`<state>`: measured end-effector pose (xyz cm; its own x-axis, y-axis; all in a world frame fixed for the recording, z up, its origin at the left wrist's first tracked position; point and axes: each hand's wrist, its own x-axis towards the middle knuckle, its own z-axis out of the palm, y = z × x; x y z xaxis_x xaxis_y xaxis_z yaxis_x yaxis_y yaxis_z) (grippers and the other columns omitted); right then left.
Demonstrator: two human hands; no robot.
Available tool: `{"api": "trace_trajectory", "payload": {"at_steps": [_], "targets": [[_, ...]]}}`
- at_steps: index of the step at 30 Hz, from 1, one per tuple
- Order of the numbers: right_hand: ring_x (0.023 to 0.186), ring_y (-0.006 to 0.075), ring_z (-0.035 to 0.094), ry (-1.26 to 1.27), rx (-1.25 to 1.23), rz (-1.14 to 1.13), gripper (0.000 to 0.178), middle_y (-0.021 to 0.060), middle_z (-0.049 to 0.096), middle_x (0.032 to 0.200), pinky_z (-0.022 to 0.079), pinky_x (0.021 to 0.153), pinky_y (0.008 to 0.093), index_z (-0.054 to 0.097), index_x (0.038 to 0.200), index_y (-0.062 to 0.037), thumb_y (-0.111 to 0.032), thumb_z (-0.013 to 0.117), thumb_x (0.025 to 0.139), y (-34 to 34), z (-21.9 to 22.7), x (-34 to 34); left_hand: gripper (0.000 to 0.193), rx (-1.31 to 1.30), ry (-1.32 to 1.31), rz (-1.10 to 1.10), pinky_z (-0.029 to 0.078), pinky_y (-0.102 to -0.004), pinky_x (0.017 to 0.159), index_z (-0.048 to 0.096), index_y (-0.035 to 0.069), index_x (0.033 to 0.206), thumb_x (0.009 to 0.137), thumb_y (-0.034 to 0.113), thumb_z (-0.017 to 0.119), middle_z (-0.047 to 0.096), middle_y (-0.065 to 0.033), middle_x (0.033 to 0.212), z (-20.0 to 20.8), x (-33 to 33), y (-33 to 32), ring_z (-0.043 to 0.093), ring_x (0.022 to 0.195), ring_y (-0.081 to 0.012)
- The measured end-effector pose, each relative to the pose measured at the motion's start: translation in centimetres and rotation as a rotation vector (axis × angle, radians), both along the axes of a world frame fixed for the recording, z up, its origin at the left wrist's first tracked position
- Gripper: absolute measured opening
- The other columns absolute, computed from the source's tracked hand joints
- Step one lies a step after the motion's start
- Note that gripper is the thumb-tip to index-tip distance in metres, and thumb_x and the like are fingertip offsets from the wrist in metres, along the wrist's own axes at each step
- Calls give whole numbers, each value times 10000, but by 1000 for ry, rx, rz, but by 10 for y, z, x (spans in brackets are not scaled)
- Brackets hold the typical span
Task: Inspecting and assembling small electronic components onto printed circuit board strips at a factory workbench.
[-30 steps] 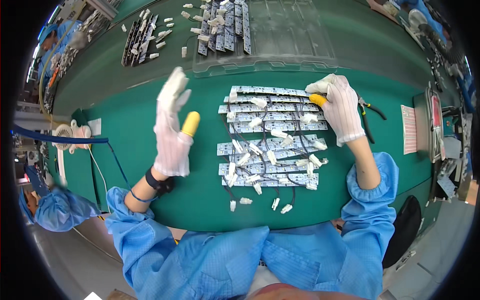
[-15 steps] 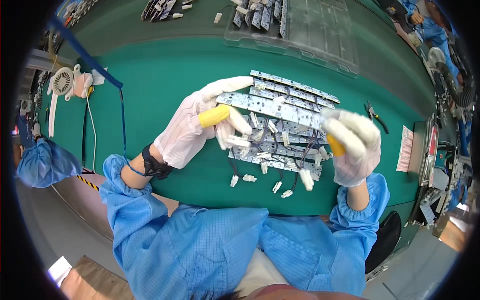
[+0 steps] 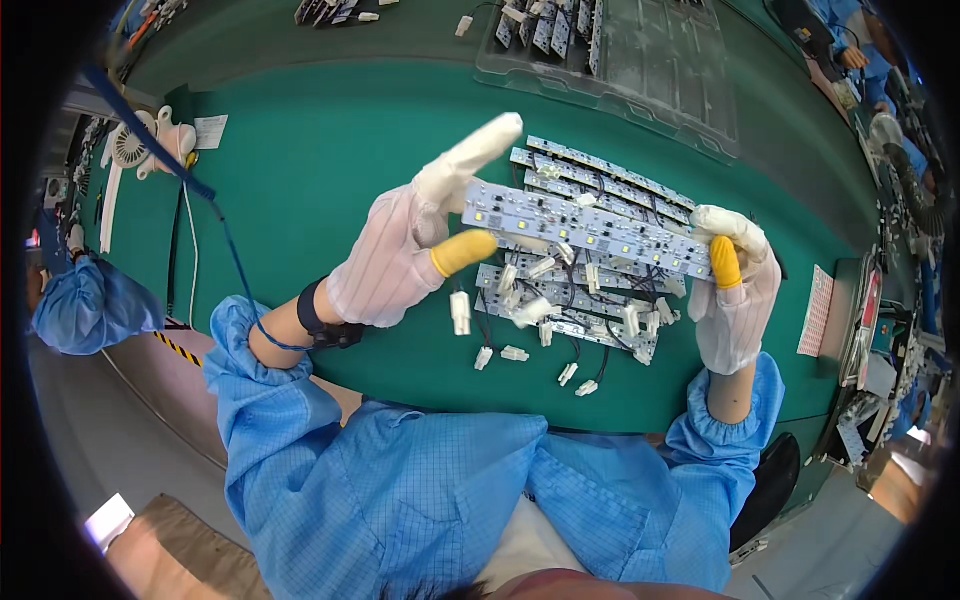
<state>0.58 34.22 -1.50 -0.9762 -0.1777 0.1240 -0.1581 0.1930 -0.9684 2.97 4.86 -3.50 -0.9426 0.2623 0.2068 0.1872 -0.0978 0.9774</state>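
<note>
A long white LED circuit board (image 3: 590, 232) is held up in both my gloved hands, its yellow LED faces toward me. At its left end, my left hand (image 3: 415, 235) has a yellow-capped thumb against the lower edge and fingers partly hidden behind, with the index finger stretched away. My right hand (image 3: 738, 275) pinches the right end, its yellow-capped thumb on the front. White connectors (image 3: 461, 312) dangle below. Beneath, several similar LED boards (image 3: 610, 183) lie in rows on the green mat (image 3: 330, 130), their dark wires and white plugs along the near side.
A clear plastic tray (image 3: 690, 140) with upright boards stands at the back. Right of the mat are a pink-marked sheet (image 3: 817, 310) and stacked items. At left are a small fan (image 3: 135, 145) and a blue coiled cord (image 3: 225, 235). Other people work at both sides.
The held board has turned its LED face toward me and sharpened from blur. My right hand has settled on its right end; my left index finger has lifted away.
</note>
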Motion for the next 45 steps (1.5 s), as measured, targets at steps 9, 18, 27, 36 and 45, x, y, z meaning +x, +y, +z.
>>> {"api": "trace_trajectory", "payload": {"at_steps": [9,18,27,36,45], "targets": [[506,21,459,-72,-140,31,454,38,616,830,327,469,132,557,1140,30,-347,575,887,-2,-10,-6,527,-535,85,34,462,-260,751,571,-54,1152,740,221,750,627,-151,1080,14,3,-21,606,867,-156],[424,28,485,-121,-214,5,787,83,593,813,271,346,111,429,1228,105,-450,718,752,0,8,1,579,-613,423,177,491,-284,664,653,22,1079,654,408,729,686,-72,823,2,-1,-23,634,747,-197],[430,29,469,-92,-272,122,795,102,597,889,305,382,114,452,1223,77,-493,713,734,12,3,-2,638,-583,432,148,497,-289,644,644,-8,1082,683,488,685,673,-93,870,-2,-7,-30,634,767,-199],[508,39,503,-62,-216,108,828,98,577,947,373,491,129,445,1232,81,-543,684,743,14,2,0,561,-602,419,112,503,-304,726,640,-30,1053,786,463,638,667,-129,904,8,-7,-30,627,818,-227],[394,54,485,-71,-295,79,601,96,621,808,346,372,147,510,1151,81,-385,666,806,8,6,0,529,-535,540,247,490,-289,634,670,29,1045,757,470,631,672,-87,821,0,-13,-27,631,754,-215]]}}
